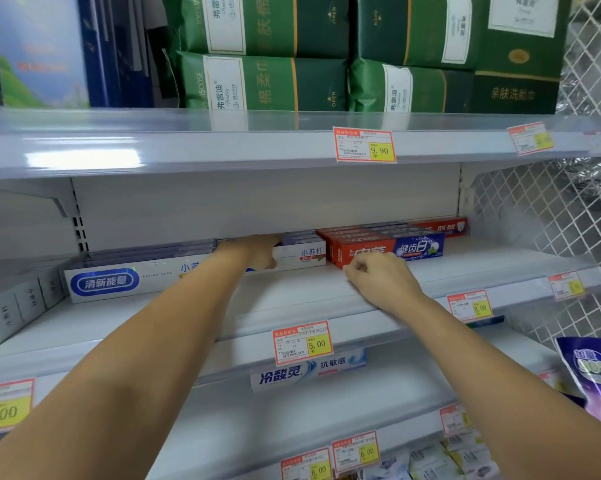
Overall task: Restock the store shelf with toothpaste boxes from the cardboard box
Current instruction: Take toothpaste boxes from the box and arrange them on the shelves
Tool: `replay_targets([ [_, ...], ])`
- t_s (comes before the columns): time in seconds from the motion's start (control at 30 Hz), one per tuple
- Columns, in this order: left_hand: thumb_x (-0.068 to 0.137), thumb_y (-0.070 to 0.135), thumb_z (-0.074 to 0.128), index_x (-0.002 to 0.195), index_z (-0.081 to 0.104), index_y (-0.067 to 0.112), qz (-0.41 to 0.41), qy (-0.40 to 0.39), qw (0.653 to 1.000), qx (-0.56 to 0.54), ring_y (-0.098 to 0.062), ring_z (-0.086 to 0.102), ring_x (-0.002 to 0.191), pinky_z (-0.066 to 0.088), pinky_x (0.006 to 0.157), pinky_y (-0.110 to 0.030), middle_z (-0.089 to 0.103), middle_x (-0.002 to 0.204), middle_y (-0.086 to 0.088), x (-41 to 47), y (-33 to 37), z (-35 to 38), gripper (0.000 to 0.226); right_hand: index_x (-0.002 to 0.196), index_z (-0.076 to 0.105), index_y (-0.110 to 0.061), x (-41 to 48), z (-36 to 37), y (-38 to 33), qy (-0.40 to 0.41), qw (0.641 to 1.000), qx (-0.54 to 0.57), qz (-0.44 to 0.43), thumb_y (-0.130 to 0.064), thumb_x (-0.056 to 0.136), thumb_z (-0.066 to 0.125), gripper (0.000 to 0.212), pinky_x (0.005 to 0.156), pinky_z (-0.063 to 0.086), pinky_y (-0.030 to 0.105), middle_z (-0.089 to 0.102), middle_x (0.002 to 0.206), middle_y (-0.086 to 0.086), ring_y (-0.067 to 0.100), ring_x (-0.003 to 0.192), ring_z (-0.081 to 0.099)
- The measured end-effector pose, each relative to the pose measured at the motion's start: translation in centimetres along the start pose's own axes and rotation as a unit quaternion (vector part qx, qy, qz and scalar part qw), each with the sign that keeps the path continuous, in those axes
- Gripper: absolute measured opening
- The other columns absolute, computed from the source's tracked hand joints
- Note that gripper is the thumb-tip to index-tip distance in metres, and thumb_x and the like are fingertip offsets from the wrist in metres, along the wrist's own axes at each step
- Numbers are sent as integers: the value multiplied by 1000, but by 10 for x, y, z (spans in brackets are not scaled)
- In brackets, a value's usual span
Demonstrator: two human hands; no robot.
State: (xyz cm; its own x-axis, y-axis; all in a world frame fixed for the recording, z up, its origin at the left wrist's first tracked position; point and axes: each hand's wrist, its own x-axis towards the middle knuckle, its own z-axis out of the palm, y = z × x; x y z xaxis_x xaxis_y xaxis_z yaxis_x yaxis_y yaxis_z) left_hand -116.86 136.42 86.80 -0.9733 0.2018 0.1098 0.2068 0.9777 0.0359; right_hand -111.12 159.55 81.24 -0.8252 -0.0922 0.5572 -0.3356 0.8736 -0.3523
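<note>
Left forearm [119,358] crosses white toothpaste boxes [119,280]; green packs [268,81] stacked above.

Middle grey shelf [292,299]: white toothpaste boxes [126,278] lying flat, rowed left to centre, red toothpaste boxes [378,249] stacked just beside them on the right, grey boxes [18,306] far left.
</note>
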Motion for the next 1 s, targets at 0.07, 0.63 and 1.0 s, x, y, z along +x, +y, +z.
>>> replay_targets([
  [0.07,93,25,52,150,19,21,-6,18,1000,4,-28,43,128,37,101,-33,39,148,-10,-17,17,-9,67,96,66,-19,-4,-3,-3,33,998,59,3,-38,93,51,24,71,50,29,67,89,-4,15,81,60],
  [0.63,89,51,45,59,47,20,135,32,929,-342,1,49,61,33,59,-12,49,62,10,-256,92,306,44,54,36,-15,-292,113,88,-176,971,152,51,-58,84,50,54,49,29,35,32,47,2,16,45,36],
  [1.0,81,19,66,67,52,27,-194,-302,880,-311,-22,59,80,47,70,-31,60,85,2,-340,79,588,22,105,55,-7,-538,294,154,-447,848,118,260,8,82,49,29,81,36,18,39,109,-7,14,102,47],
])
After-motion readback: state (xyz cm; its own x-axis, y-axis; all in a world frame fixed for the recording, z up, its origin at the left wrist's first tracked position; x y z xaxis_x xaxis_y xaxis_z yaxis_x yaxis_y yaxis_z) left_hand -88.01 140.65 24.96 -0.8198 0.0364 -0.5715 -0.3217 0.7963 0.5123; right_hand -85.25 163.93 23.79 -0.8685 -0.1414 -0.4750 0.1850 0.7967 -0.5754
